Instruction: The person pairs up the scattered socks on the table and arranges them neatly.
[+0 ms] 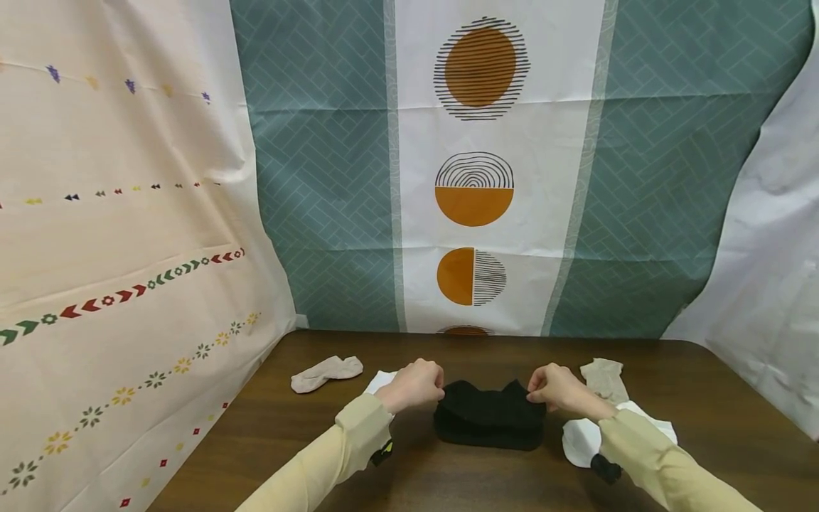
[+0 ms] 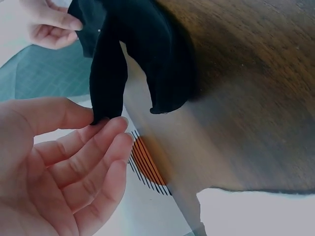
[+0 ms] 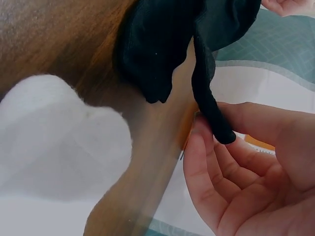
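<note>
A folded black cloth (image 1: 489,419) lies across the middle of the table in the head view, its far layer lifted at both ends. My left hand (image 1: 414,386) pinches its left corner between thumb and fingertips; the left wrist view shows this black cloth (image 2: 108,73) hanging from the pinch. At the opposite end, my right hand (image 1: 559,387) pinches the right corner. In the right wrist view the cloth's edge (image 3: 206,88) runs down between the thumb and fingers of the right hand (image 3: 246,172). Its lower layer rests on the wood.
A beige sock (image 1: 326,373) lies at the back left, and another beige knitted piece (image 1: 604,379) at the back right. White fabric (image 1: 380,382) shows behind the left hand. Beside the right forearm lies a white piece (image 1: 581,442). Patterned curtains (image 1: 320,178) hang behind the brown table (image 1: 461,483).
</note>
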Tool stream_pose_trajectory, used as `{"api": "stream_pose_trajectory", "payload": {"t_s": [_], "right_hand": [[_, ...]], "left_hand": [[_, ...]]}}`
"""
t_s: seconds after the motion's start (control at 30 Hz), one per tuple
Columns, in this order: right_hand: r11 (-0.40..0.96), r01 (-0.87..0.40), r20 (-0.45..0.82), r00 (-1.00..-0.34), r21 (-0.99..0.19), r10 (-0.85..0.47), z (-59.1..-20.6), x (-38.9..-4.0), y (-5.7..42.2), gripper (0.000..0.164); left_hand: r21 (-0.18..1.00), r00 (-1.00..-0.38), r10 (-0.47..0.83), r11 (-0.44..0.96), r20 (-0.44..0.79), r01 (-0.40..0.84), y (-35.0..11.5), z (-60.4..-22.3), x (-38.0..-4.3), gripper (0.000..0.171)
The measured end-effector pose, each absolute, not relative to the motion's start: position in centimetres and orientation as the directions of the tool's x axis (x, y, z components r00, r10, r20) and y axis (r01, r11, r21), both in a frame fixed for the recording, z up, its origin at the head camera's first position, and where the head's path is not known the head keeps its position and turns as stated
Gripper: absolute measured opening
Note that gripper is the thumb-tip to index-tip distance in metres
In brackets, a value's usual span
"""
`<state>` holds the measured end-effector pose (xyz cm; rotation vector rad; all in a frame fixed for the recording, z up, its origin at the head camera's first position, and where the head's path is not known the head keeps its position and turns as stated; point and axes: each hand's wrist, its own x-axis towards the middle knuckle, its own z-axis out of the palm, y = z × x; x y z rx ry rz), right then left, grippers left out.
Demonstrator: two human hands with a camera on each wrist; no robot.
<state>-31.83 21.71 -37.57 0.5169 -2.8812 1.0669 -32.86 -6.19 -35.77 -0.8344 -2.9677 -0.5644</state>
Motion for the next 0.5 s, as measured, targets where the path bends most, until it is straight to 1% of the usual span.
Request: {"api": "stream_pose_trajectory", "payload": {"t_s": [0.2,0.5], "right_hand": [[0.698,-0.314,0.115,-0.941,-0.644,-0.318,-37.59,-31.33,21.60,0.012],[0.703,-0.338,0.125,-0.933,-0.626,-0.337,-37.98,-31.28,21.60,0.013]], "left_hand": [[0.337,-0.862,0.502,0.800,0.078,0.496,-5.95,-35.71,-32.42,0.010],[0.280,-0.852,0.513,0.807,0.105,0.521,-6.29,-36.17,-32.16,0.012]]}}
